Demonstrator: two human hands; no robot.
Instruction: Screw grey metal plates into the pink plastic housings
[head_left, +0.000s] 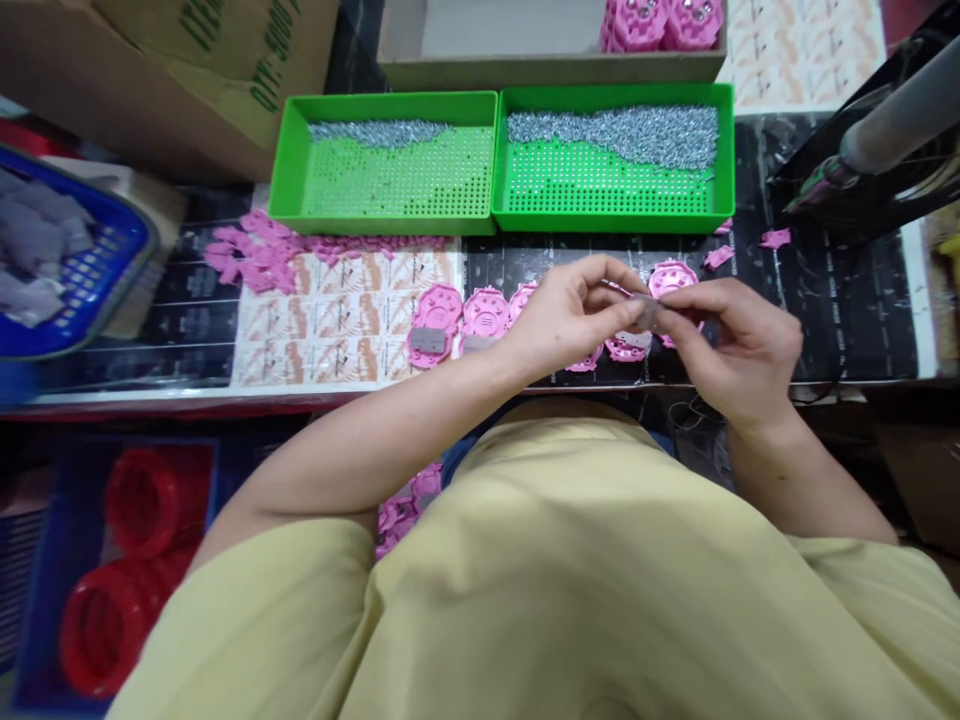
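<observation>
My left hand [581,310] and my right hand [724,335] meet above the front of the table, fingertips pinched together on a small greyish piece [646,312]. Its exact kind is too small to make out. Beneath and beside the hands runs a row of pink plastic housings [486,312], partly hidden by my left hand and forearm. A grey rectangular piece [429,341] lies on the leftmost housing, and others in the row carry similar ones. One pink housing [673,280] shows just behind my fingertips.
Two green trays [495,215] hold many small metal pieces. Small pink parts [259,250] are heaped at left. Behind stands a cardboard tray [555,72] with pink housings. A blue basket [112,290], a carton [187,70] and a grey pole-like tool [900,120] flank the table.
</observation>
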